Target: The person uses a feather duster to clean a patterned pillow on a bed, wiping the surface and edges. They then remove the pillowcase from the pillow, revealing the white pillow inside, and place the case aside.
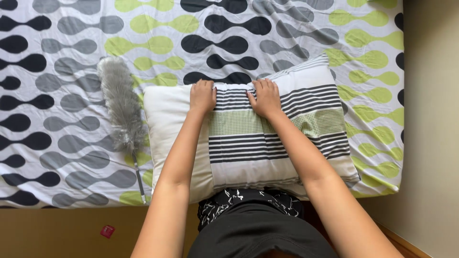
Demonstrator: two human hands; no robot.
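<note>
Hands atop pillow.

A home bedroom: a bed with patterned sheet, a pillow, wooden floor.

I count one pillow under my two hands, my left hand and my right hand; one grey feather duster beside it; one patterned bedsheet; one small red packet on the floor.
</note>
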